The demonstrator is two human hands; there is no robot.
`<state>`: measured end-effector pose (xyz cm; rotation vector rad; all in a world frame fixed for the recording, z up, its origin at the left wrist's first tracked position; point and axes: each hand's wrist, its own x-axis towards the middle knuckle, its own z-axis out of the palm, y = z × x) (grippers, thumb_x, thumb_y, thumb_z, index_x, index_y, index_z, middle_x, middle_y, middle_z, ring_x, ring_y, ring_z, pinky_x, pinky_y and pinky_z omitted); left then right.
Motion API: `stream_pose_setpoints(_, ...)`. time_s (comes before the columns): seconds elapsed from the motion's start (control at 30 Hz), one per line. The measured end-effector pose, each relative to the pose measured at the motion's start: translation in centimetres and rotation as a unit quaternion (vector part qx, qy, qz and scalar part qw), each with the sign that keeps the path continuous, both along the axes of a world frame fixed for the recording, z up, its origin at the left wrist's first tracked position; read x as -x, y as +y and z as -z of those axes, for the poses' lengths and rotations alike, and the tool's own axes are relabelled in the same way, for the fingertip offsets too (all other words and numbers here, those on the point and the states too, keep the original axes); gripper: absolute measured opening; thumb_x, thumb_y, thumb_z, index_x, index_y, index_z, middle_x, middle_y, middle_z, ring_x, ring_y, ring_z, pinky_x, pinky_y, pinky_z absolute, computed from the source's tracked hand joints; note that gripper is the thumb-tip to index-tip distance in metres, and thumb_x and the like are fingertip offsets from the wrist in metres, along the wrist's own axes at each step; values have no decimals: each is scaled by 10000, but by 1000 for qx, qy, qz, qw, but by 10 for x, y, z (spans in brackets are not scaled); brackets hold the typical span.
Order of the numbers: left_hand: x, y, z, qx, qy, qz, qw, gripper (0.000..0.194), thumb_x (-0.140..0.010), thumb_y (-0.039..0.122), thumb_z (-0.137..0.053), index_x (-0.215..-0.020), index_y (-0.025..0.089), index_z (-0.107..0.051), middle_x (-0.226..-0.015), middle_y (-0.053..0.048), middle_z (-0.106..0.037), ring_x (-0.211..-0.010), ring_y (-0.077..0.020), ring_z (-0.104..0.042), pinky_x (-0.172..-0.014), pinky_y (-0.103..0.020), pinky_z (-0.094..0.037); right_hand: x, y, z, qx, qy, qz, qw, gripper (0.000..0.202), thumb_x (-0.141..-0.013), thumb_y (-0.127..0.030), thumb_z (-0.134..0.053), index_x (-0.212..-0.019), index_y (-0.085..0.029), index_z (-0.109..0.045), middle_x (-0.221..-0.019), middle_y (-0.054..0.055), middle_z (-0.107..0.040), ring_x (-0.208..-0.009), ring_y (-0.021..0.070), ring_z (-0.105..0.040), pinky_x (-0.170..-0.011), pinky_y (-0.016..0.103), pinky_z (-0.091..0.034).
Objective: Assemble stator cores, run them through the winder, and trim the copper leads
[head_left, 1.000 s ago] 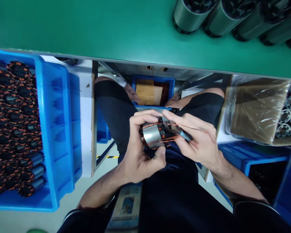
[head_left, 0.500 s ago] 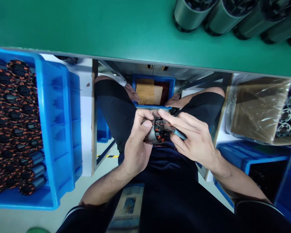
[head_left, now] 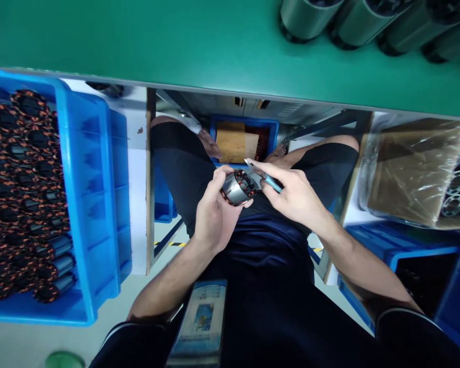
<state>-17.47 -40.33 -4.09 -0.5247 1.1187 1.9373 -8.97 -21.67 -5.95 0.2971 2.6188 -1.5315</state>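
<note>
My left hand (head_left: pixel 213 217) is wrapped round a motor stator (head_left: pixel 235 191), a grey metal cylinder with black insulation and copper windings at its ends. The stator lies tilted, one end facing right. My right hand (head_left: pixel 297 194) grips small blue-handled snips (head_left: pixel 271 182) beside that end. Their metal blades point left and look parted, just over the stator's rim. Whether the blades touch a wire cannot be made out. Both hands are above my lap, below the front edge of the green table (head_left: pixel 157 46).
Many similar stators fill a blue crate (head_left: pixel 74 204) at left. Several metal cylinders (head_left: pixel 308 20) stand on the table at upper right. A plastic-lined cardboard box (head_left: pixel 410 174) holding metal rings is at right, above a blue bin (head_left: pixel 398 245). Another blue bin (head_left: pixel 246 121) sits between my feet.
The stator has turned so more of its metal side shows. My right hand has drawn up and slightly away from it, bringing the snips' blades into view.
</note>
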Motion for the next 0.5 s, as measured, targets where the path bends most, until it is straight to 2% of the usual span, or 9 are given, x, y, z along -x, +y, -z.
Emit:
stream_pose_setpoints(0.07, 1, -6, -1, -32, 36, 20, 999, 274, -1055, 484, -818, -1183, 264, -718, -1191, -49, -674, -996, -196, -676, -743, -277, -602, -4, 2, -5, -12, 17, -8, 1000, 675, -1067, -129, -593, -1728, -231, -685, -1560, 67, -834, -1363, 270, -829, -1223, 423, -640)
stream_pose_setpoints(0.2, -1, -13, -8, -57, 94, 43, 993, 308, -1068, 515, -853, -1250, 322, -697, -1150, -25, -682, -938, -183, -658, -746, -280, -589, -13, 0, -25, -84, 37, -39, 995, 700, -1069, -151, -590, -1762, -242, -643, -1243, 96, -825, -1083, 282, -739, -1052, 478, -661)
stream_pose_setpoints(0.33, -6, -13, -18, -54, 127, 46, 989, 263, -1120, 507, -800, -1288, 334, -697, -1150, -26, -684, -919, -181, -663, -750, -297, -598, -14, -6, -41, -110, 82, -39, 990, 735, -1053, -118, -590, -1766, -289, -633, -1218, 81, -770, -1092, 283, -687, -1091, 497, -633)
stream_pose_setpoints(0.5, -11, -13, -29, -46, 153, 46, 986, 248, -1130, 467, -795, -1313, 322, -711, -1132, -30, -696, -938, -200, -684, -755, -330, -622, -14, -11, -52, -125, 108, -27, 986, 749, -1030, -93, -585, -1754, -274, -653, -1174, 74, -738, -1061, 263, -681, -1041, 469, -633)
